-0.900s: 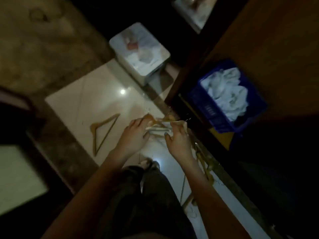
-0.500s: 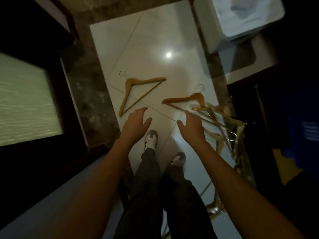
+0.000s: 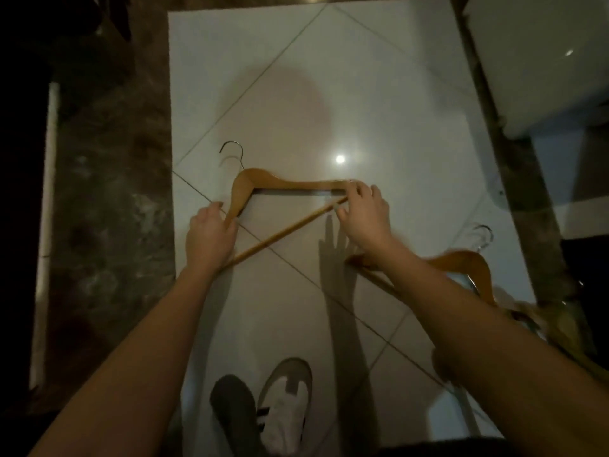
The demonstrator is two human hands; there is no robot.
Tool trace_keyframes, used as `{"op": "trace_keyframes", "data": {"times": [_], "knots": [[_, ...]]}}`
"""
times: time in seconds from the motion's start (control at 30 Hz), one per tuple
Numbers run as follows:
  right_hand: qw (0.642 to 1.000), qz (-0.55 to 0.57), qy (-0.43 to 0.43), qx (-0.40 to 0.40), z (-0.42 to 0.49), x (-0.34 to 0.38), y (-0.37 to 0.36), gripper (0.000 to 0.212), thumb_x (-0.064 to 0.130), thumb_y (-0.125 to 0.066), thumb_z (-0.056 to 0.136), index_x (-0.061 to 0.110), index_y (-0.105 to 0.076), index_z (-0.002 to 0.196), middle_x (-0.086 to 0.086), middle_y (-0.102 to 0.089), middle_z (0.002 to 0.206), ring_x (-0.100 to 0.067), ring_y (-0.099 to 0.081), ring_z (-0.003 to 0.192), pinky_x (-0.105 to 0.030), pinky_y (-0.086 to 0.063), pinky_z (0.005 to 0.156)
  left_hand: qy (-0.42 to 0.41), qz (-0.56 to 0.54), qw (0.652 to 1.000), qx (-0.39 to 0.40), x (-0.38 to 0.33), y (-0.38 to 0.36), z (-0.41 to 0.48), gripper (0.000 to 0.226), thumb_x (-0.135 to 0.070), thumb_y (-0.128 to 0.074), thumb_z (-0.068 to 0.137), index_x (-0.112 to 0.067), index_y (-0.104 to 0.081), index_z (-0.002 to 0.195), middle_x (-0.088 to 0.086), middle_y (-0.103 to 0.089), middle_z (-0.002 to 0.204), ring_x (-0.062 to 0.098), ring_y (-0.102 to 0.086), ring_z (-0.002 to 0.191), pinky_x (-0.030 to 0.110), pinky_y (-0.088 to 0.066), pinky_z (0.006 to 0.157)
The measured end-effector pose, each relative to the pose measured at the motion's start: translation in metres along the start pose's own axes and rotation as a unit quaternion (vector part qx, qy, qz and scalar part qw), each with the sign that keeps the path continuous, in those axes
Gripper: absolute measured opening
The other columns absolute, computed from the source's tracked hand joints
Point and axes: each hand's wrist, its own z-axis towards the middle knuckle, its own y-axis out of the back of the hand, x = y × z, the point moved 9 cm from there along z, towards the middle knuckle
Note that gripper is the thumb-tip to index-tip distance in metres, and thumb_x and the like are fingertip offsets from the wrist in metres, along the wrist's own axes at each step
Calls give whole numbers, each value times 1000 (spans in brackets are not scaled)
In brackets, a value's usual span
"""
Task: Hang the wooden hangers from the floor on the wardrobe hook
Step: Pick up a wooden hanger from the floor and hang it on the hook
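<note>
A wooden hanger [image 3: 263, 184] with a metal hook lies flat on the white floor tiles in the middle of the head view. My left hand [image 3: 207, 237] grips its near-left end, fingers curled on the wood. My right hand [image 3: 364, 212] holds its far-right corner where the shoulder meets the bottom rod. A second wooden hanger [image 3: 468, 263] lies to the right, partly under my right forearm. More hangers [image 3: 560, 328] are piled, blurred, at the right edge. The wardrobe hook is out of view.
Dark marble strips [image 3: 108, 209] border the white tiles [image 3: 296, 77] on both sides. A white box [image 3: 540, 61] stands at the upper right. My shoe [image 3: 283, 410] is at the bottom centre. The left edge is dark furniture.
The camera has dropped closer to the floor. Both hands, open above the floor before, have reached forward and taken hold of the left hanger at its two ends.
</note>
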Motion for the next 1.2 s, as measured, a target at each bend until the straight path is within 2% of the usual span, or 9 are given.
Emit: {"op": "trace_keyframes", "data": {"times": [0.1, 0.23, 0.37, 0.5, 0.63, 0.77, 0.9, 1.1, 1.2], "knots": [[999, -32, 7, 2, 46, -11, -26, 55, 32, -43, 97, 26, -25, 148, -13, -30, 152, -36, -17, 143, -56, -17, 114, 22, 17, 999, -20, 25, -26, 30, 49, -44, -52, 91, -7, -51, 123, 19, -54, 119, 37, -49, 109, 50, -46, 90], [996, -91, 21, -7, 69, -17, -48, 30, 28, -49, 92, 20, -52, 121, -13, -52, 118, -33, -44, 111, -45, -37, 94, -6, 36, 997, -62, 32, -41, 41, 33, -40, -54, 89, -8, -55, 98, 17, -57, 100, 37, -52, 95, 48, -48, 79], [993, -109, 38, 30, 28, -34, -51, 22, 20, -47, 93, 18, -49, 115, -14, -49, 114, -33, -45, 106, -41, -40, 84, -2, 34, 999, -21, 23, -40, 22, 28, -36, -49, 93, -9, -49, 103, 15, -51, 108, 35, -53, 87, 44, -45, 74], [997, -10, -7, 72, -46, -56, -3, 13, 27, -51, 94, 15, -49, 100, -10, -59, 98, -28, -55, 86, -38, -46, 70, -49, 37, 998, 30, -22, -1, -18, 28, -44, -50, 92, -16, -52, 97, 8, -53, 98, 26, -54, 76, 40, -47, 66], [987, 89, -84, 104, -136, -71, 90, 17, 27, -53, 94, 12, -51, 102, -11, -62, 92, -29, -59, 83, -43, -52, 73, -88, 69, 991, 76, -94, 70, -76, 29, -45, -53, 90, -17, -52, 97, 8, -61, 82, 27, -56, 70, 36, -47, 59], [975, 133, -161, 82, -247, -79, 216, 32, 47, -51, 91, 17, -58, 99, -6, -64, 85, -24, -62, 77, -42, -54, 74, -132, 79, 976, 155, -186, 153, -155, 32, -43, -54, 91, -18, -55, 110, 9, -66, 98, 27, -59, 83, 38, -51, 71], [946, 192, -259, 24, -359, -90, 357, 37, 49, -52, 91, 15, -62, 102, -8, -65, 91, -26, -62, 85, -36, -50, 75, -211, 76, 953, 203, -309, 250, -239, 36, -40, -49, 94, -15, -56, 118, 13, -66, 108, 31, -59, 93, 38, -49, 77], [905, 243, -328, -120, -502, -93, 563, 37, 48, -56, 90, 14, -63, 104, -4, -64, 88, -20, -58, 82, -30, -41, 67, -369, 49, 908, 191, -498, 396, -350, 28, -35, -55, 91, -17, -58, 112, 13, -67, 103, 33, -61, 90, 33, -43, 69], [878, 254, -360, -189, -568, -96, 643, 33, 53, -58, 87, 20, -62, 90, -3, -64, 81, -23, -60, 79, -35, -46, 67, -454, 42, 868, 197, -577, 444, -408, 25, -28, -56, 92, -14, -59, 113, 11, -67, 104, 32, -60, 91, 32, -40, 70]]}}
